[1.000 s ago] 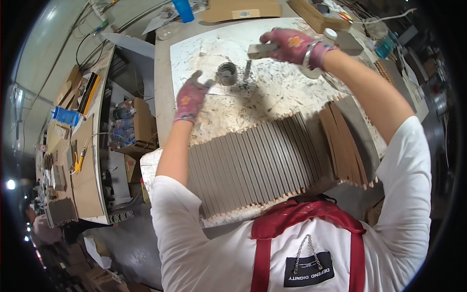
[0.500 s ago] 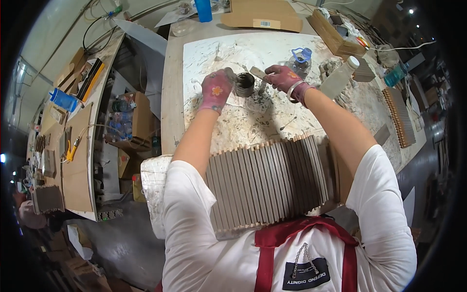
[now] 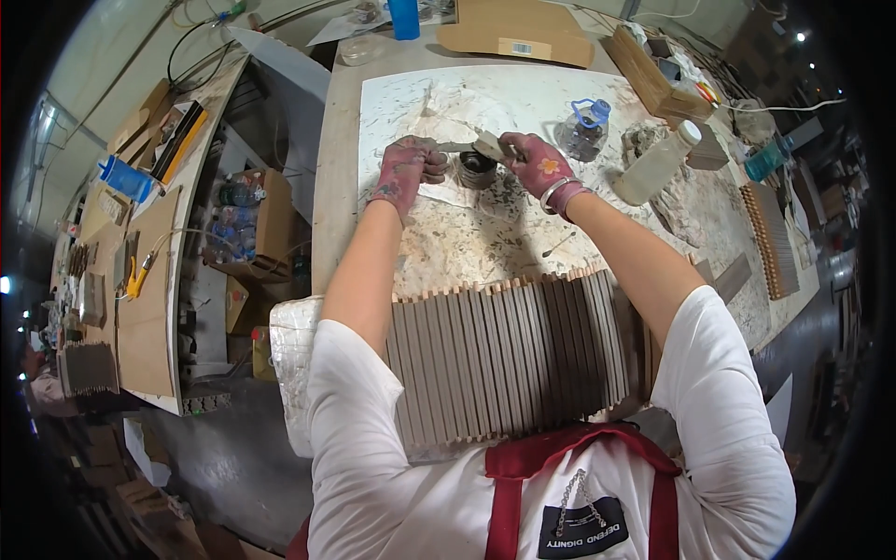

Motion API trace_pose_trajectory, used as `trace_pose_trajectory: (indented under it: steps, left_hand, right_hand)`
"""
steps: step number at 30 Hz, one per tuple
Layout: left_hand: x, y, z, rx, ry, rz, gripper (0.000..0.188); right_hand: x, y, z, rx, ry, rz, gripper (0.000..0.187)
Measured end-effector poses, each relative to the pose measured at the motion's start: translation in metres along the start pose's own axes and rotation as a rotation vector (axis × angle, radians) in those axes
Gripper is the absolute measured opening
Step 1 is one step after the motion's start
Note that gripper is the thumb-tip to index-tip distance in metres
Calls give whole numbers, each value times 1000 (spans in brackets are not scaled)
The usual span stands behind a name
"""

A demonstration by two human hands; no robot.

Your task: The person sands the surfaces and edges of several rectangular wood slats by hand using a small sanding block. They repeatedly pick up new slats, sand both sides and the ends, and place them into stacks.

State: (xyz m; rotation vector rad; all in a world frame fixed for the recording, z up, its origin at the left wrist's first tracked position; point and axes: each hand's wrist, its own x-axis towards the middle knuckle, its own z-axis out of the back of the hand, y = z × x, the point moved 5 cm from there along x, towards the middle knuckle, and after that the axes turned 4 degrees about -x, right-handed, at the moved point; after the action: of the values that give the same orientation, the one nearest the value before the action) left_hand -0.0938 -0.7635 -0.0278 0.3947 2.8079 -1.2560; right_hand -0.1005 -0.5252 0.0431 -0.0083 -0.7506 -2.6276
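Note:
My left hand (image 3: 408, 173), in a reddish-pink patterned glove, is closed round a narrow grey flat tool (image 3: 455, 147) that points right over a small dark pot (image 3: 478, 170). My right hand (image 3: 537, 166), gloved alike with a bracelet at the wrist, pinches a pale flat strip (image 3: 487, 143) whose tip meets or nearly meets the grey tool above the pot's rim. The exact kind of both pieces cannot be made out. Dark residue coats the pot. Nearer my body stands a long row of grey-brown slats (image 3: 504, 359) with light wooden ends.
Right of the pot stand a clear bottle with a blue handle (image 3: 586, 126) and a tilted, white-capped bottle (image 3: 658, 163). A small stick (image 3: 558, 245) lies on the stained white board (image 3: 411, 257). Cardboard (image 3: 513, 28) lies at the back; a side bench (image 3: 149, 308) stands left.
The left hand has turned, and its grey tool now reaches over the pot. My right hand has shifted slightly, bringing the pale strip close to that tool.

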Motion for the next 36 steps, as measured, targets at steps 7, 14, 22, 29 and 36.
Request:
trace_pose_trajectory:
  steps: [7,14,22,29,36]
  left_hand:
    - [-8,8,-20,56,-92,-12,23]
    - [-11,6,3,126,-203,-125,8]
    - [-20,41,-35,-75,-230,-196,11]
    - [-30,79,-50,-78,-340,-223,14]
    - [-35,81,-63,-30,-303,-269,19]
  right_hand:
    - [-4,15,7,9,-68,152,30]
    - [2,-25,-3,540,127,-296,29]
    - [-25,-33,-38,1486,239,-819,27]
    - [-32,-28,-47,1723,155,-837,24]
    - [-33,-27,-55,1777,174,-861,24]
